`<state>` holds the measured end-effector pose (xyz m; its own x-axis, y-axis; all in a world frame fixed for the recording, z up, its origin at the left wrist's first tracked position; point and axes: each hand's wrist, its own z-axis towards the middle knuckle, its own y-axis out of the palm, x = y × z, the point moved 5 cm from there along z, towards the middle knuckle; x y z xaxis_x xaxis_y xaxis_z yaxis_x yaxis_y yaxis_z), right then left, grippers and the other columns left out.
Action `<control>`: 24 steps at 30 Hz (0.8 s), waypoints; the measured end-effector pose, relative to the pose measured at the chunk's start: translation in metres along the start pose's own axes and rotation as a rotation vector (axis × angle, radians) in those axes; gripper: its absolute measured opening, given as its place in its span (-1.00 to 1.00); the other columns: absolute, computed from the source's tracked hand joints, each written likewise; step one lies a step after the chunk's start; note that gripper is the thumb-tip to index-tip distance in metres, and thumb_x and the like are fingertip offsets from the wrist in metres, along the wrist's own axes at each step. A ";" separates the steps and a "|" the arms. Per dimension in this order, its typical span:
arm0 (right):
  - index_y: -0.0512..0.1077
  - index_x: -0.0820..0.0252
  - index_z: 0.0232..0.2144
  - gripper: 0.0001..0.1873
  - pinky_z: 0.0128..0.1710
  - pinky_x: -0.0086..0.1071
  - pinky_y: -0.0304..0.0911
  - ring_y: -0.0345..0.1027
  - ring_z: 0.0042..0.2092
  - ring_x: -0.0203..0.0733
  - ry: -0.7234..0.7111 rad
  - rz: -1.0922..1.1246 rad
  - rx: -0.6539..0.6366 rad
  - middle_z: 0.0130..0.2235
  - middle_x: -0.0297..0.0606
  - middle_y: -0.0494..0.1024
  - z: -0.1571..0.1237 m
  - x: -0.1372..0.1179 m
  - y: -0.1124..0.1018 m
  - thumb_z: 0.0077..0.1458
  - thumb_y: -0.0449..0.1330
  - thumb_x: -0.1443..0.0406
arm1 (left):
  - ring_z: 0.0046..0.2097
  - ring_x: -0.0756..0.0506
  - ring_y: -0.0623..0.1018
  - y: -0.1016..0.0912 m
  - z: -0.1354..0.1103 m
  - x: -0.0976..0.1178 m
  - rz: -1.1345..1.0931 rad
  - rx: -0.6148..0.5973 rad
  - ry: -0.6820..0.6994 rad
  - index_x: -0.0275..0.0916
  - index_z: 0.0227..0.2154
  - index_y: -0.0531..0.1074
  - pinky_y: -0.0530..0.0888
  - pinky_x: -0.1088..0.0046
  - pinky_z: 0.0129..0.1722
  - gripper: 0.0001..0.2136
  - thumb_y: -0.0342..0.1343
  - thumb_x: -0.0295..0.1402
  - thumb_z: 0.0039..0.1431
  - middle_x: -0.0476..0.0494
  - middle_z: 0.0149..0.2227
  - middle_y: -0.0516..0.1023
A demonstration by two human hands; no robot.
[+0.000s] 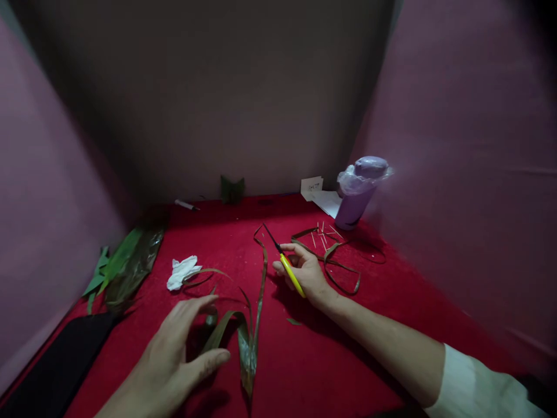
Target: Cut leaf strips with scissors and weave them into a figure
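My right hand (307,273) holds yellow-handled scissors (292,275), whose narrow dark blades point up and to the left. Beside their tip rises a thin brown leaf strip (263,273). It runs down to a folded green-brown leaf (246,348) on the red cloth. Over that leaf's left side hovers my left hand (174,342), thumb and fingers apart with nothing gripped. Whether a fingertip touches the leaf, I cannot tell. A crumpled white tissue (183,271) lies beyond my left hand. Curled brown strips (343,267) rest right of my right hand.
Several toothpicks (322,235) are scattered near a tilted purple bottle (355,203) with plastic around its top. White papers (327,202) stand behind. Green leaves (124,258), some under plastic, and a black object (61,360) line the left. A pen (186,205) and folded leaf (232,190) sit at the back.
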<state>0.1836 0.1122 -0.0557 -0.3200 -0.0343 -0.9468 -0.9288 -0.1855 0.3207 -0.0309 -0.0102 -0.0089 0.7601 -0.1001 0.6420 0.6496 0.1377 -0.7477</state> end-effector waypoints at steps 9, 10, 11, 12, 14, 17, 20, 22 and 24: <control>0.34 0.18 -0.27 -0.56 -0.74 -0.58 -0.04 0.07 -0.69 -0.51 -0.072 -0.066 -0.035 -0.60 -0.55 0.32 -0.003 0.007 0.000 -0.26 0.36 0.28 | -0.18 -0.13 0.50 0.015 -0.024 -0.014 0.310 0.019 0.212 -0.12 -0.08 0.28 0.45 0.34 -0.21 -0.67 0.04 -0.45 0.04 -0.10 -0.19 0.51; 0.35 0.18 -0.26 -0.57 -0.73 -0.58 -0.03 0.07 -0.68 -0.50 -0.082 -0.074 -0.036 -0.60 -0.55 0.31 -0.004 0.008 -0.001 -0.24 0.36 0.27 | -0.22 -0.12 0.50 0.012 -0.023 -0.012 0.304 0.033 0.223 -0.12 -0.13 0.31 0.46 0.36 -0.25 -0.72 0.03 -0.45 0.05 -0.08 -0.23 0.52; 0.35 0.17 -0.26 -0.58 -0.72 -0.57 -0.02 0.07 -0.67 -0.49 -0.091 -0.082 -0.037 -0.59 -0.54 0.31 -0.004 0.009 -0.001 -0.23 0.35 0.27 | -0.25 -0.11 0.51 0.009 -0.021 -0.009 0.300 0.043 0.240 -0.13 -0.18 0.33 0.46 0.38 -0.27 -0.77 0.02 -0.44 0.06 -0.07 -0.27 0.52; 0.35 0.17 -0.26 -0.59 -0.70 -0.56 0.00 0.09 -0.65 -0.48 -0.100 -0.091 -0.038 -0.58 -0.53 0.32 -0.004 0.010 -0.001 -0.23 0.35 0.27 | -0.26 -0.11 0.51 0.006 -0.018 -0.007 0.299 0.048 0.266 -0.12 -0.22 0.36 0.45 0.38 -0.28 -0.82 0.01 -0.42 0.08 -0.06 -0.29 0.53; 0.36 0.16 -0.26 -0.59 -0.65 -0.54 0.06 0.14 -0.60 -0.44 -0.117 -0.105 -0.043 -0.56 -0.50 0.34 -0.003 0.011 -0.002 -0.22 0.34 0.26 | -0.25 -0.13 0.50 0.002 -0.012 -0.003 0.330 0.038 0.323 -0.12 -0.26 0.40 0.44 0.34 -0.27 -0.86 0.01 -0.37 0.11 -0.07 -0.30 0.53; 0.37 0.16 -0.27 -0.61 -0.56 -0.51 0.12 0.19 -0.53 -0.41 -0.135 -0.121 -0.055 -0.53 -0.48 0.35 -0.002 0.013 -0.002 -0.22 0.34 0.27 | -0.16 -0.23 0.47 -0.001 -0.006 0.003 0.492 0.069 0.393 -0.12 -0.22 0.44 0.41 0.17 -0.20 -0.80 0.06 -0.35 0.07 -0.16 -0.22 0.53; 0.37 0.16 -0.26 -0.62 -0.55 -0.50 0.09 0.15 -0.54 -0.42 -0.142 -0.138 -0.058 -0.54 -0.49 0.32 -0.003 0.013 -0.001 -0.21 0.33 0.29 | 0.06 -0.33 0.33 0.002 -0.015 0.019 0.558 0.133 0.488 -0.17 -0.03 0.35 0.33 0.03 -0.06 -0.64 0.02 -0.39 0.07 -0.28 0.00 0.42; 0.37 0.16 -0.26 -0.62 -0.55 -0.50 0.07 0.13 -0.54 -0.42 -0.147 -0.149 -0.059 -0.55 -0.50 0.30 -0.003 0.011 -0.001 -0.21 0.33 0.29 | 0.13 -0.33 0.25 0.011 -0.029 0.033 0.525 0.162 0.537 -0.15 0.04 0.28 0.32 0.04 -0.02 -0.59 0.00 -0.39 0.08 -0.26 0.07 0.35; 0.37 0.16 -0.26 -0.62 -0.55 -0.50 0.07 0.12 -0.53 -0.41 -0.154 -0.161 -0.063 -0.55 -0.49 0.30 -0.004 0.011 -0.001 -0.21 0.32 0.28 | 0.04 -0.26 0.36 0.023 -0.045 0.044 0.507 0.220 0.591 -0.15 -0.07 0.34 0.38 0.17 -0.08 -0.68 0.05 -0.39 0.07 -0.24 -0.04 0.43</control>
<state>0.1817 0.1083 -0.0662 -0.1982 0.1500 -0.9686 -0.9583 -0.2371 0.1594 0.0181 -0.0555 -0.0056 0.8828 -0.4697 -0.0077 0.2536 0.4903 -0.8339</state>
